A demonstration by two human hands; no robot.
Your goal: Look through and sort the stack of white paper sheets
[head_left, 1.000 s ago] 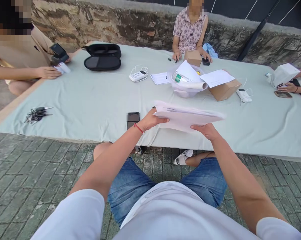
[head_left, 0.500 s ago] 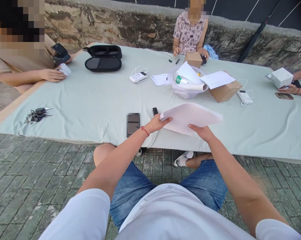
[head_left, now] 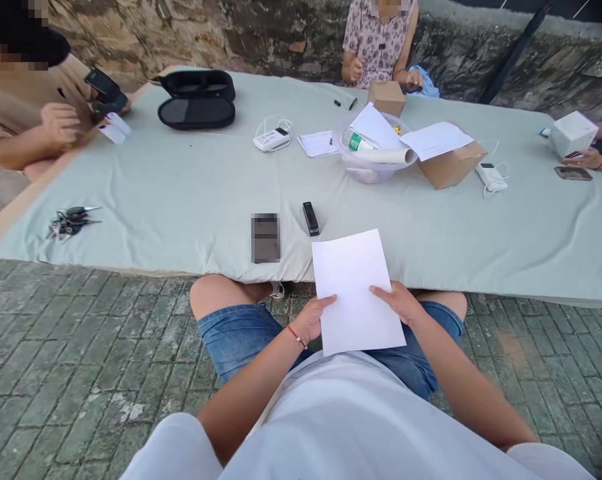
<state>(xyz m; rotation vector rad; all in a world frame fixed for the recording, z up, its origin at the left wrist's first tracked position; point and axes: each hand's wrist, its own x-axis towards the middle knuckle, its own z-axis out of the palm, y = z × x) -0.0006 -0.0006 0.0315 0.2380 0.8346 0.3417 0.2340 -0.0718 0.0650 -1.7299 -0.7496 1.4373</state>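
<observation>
Paper (head_left: 358, 293): just lowered from above worktop (head_left: 181, 180) & turned flat; now over lap (head_left: 245, 333), far end overlapping worktop edge in view.
L hand (head_left: 311, 320): grip closed on paper's left edge, thumb on top.
R hand (head_left: 403, 303): same, right edge.
Effect: prob. steadier to handle; black stapler (?) (head_left: 311, 219) now uncovered.
Bowl (head_left: 368, 175): w/ bottle (head_left: 355, 141), roll (head_left: 388, 156), sheets.
Case (head_left: 198, 113): open, contents unclear.
Box (head_left: 448, 170): sheet (head_left: 437, 140) on top, inside not visible.

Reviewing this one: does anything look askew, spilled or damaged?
Nothing looks spilled or damaged. One sheet lies askew on the box, its left end jutting past it toward the bowl. The paper in the left hand and right hand looks flat.
</observation>
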